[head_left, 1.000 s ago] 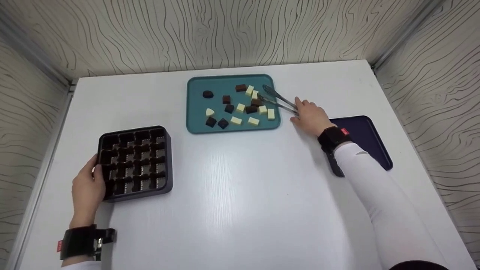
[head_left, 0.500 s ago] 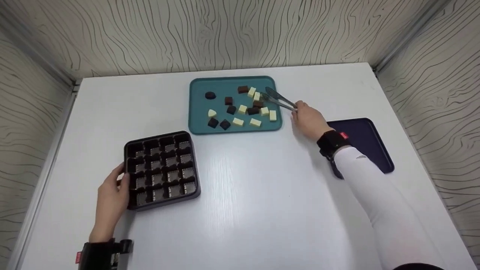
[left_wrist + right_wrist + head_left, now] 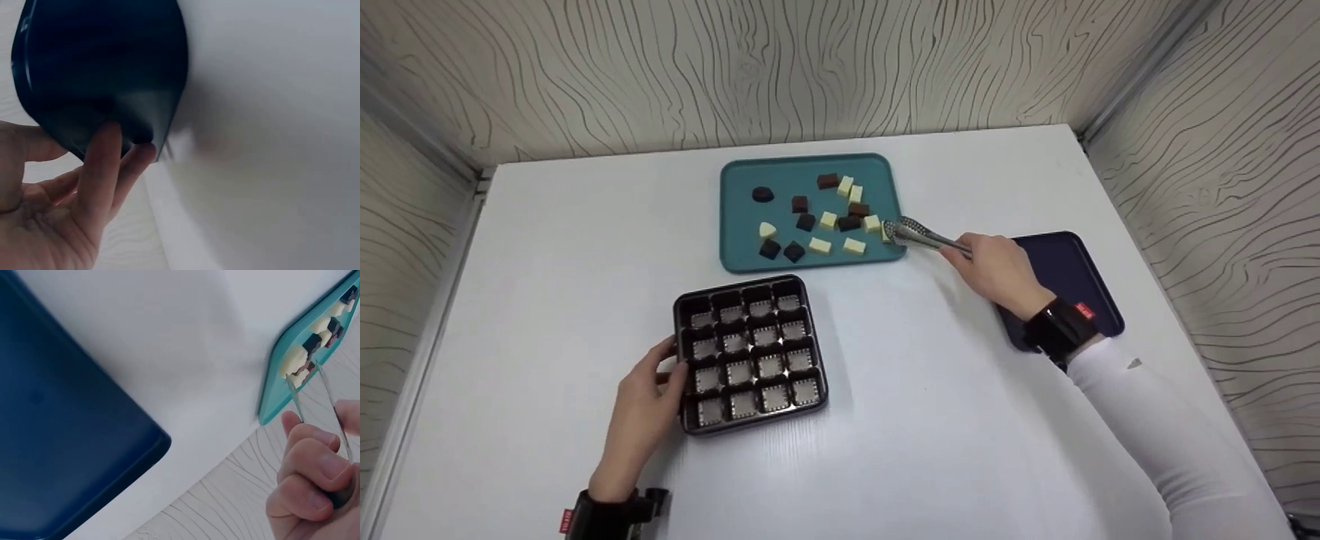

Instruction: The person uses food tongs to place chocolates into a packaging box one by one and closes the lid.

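Observation:
My left hand (image 3: 649, 401) holds the left side of a dark box (image 3: 679, 315) with a divided insert of several square compartments. In the left wrist view, its fingers lie against the box's smooth outer wall (image 3: 101, 62). My right hand (image 3: 997, 270) grips metal tongs (image 3: 934, 238) with perforated heads. Those heads reach over the right rim of a teal tray (image 3: 742, 217), right at a white chocolate piece (image 3: 886, 232) that they partly cover. More chocolates lie on the tray, among them a white one (image 3: 854, 246), a brown one (image 3: 828, 181) and a dark round one (image 3: 763, 194).
A dark blue tray (image 3: 1069, 277) lies at the right of the white table (image 3: 915, 420), under my right wrist and forearm. Wood-patterned panels (image 3: 735, 75) stand behind the table and along both sides.
My left hand has brought the box rightward across the table, nearer the middle. The tongs have moved from the tray's upper right down to the white piece at its right edge, their heads closer together.

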